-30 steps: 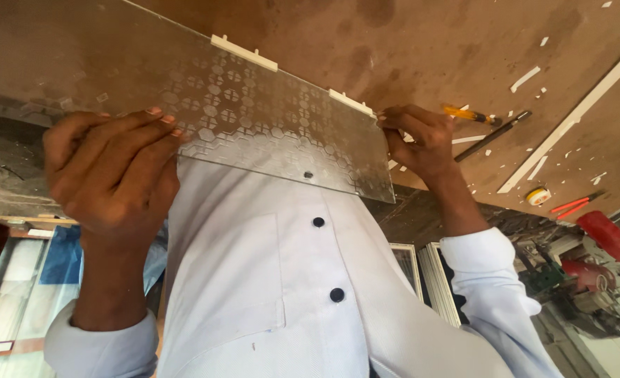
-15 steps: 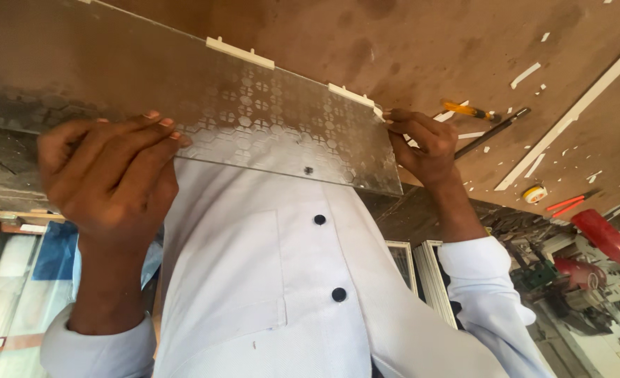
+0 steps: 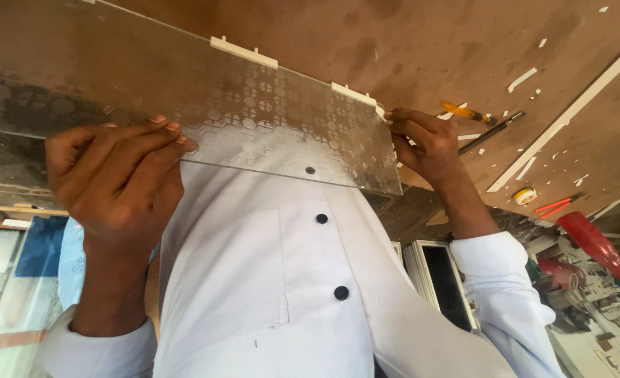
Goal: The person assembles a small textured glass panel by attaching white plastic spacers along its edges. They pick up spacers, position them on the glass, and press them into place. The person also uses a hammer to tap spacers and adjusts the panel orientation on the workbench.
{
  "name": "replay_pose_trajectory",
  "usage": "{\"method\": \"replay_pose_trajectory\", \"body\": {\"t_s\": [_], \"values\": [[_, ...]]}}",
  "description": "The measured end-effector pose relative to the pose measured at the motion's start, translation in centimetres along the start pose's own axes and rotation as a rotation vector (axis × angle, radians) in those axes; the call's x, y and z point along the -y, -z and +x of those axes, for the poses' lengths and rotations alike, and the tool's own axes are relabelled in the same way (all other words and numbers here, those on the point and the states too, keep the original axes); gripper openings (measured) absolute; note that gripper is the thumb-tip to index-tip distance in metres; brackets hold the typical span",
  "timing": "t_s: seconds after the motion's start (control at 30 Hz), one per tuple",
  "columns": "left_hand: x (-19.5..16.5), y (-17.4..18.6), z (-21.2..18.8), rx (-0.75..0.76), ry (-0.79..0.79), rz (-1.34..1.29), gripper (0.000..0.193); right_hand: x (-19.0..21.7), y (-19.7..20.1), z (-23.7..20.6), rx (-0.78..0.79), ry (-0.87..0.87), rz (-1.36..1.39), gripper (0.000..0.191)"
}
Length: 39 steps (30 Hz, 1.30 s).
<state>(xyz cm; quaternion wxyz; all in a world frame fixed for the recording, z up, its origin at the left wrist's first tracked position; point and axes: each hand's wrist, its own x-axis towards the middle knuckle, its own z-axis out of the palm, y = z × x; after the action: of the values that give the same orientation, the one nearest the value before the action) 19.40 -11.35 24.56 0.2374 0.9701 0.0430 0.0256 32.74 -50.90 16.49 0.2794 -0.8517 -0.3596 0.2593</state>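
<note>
Left hand: the left hand (image 3: 117, 175) grips the near edge of the clear patterned glass sheet (image 3: 254, 119), fingers curled over it.
Right hand: the right hand (image 3: 425, 143) pinches the sheet's right end.
Glass: it lies flat on the brown wooden table (image 3: 408, 49), between both hands.
Nearby: a yellow-handled tool (image 3: 467, 113) sits just beyond the right hand.

Left hand (image 3: 117, 175) is raised, back toward the camera, fingers (image 3: 157, 133) curled and pressed together at the top, wrist straight above a white cuff. Right hand (image 3: 427, 143) is up too, farther off, fingers bent in a pinch, forearm bare down to a white sleeve at the elbow.
</note>
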Motion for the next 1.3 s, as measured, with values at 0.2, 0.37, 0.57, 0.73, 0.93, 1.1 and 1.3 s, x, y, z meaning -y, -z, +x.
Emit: {"method": "replay_pose_trajectory", "body": {"t_s": [0.2,0.37,0.57,0.73,0.93,1.1,1.3], "values": [[0.3,-0.2,-0.3,-0.009,-0.01,0.006,0.022,-1.2,-0.6,-0.5,-0.089,-0.231,0.223,0.017],[0.2,-0.2,-0.5,-0.013,0.018,0.015,0.021,-2.8,-1.1,-1.1,-0.141,-0.471,0.493,0.014],[-0.1,-0.5,-0.6,-0.019,0.032,-0.003,0.022,-4.3,-1.4,-1.5,-0.184,-0.652,0.537,0.015],[-0.2,-0.4,-0.6,-0.035,0.042,-0.005,0.021,-4.6,-1.6,-0.8,-0.262,-0.643,0.732,0.013],[-0.2,-0.4,-0.6,-0.032,0.039,-0.004,0.02,-4.1,-1.1,1.3,-0.288,-0.63,0.674,0.013],[-0.2,-0.4,-0.5,-0.049,0.032,0.015,0.021,-3.0,-1.0,3.3,-0.257,-0.594,0.589,0.012],[-0.3,-0.3,-0.4,-0.053,0.038,0.006,0.023,-2.8,-2.0,5.0,-0.195,-0.665,0.725,0.014]]}}
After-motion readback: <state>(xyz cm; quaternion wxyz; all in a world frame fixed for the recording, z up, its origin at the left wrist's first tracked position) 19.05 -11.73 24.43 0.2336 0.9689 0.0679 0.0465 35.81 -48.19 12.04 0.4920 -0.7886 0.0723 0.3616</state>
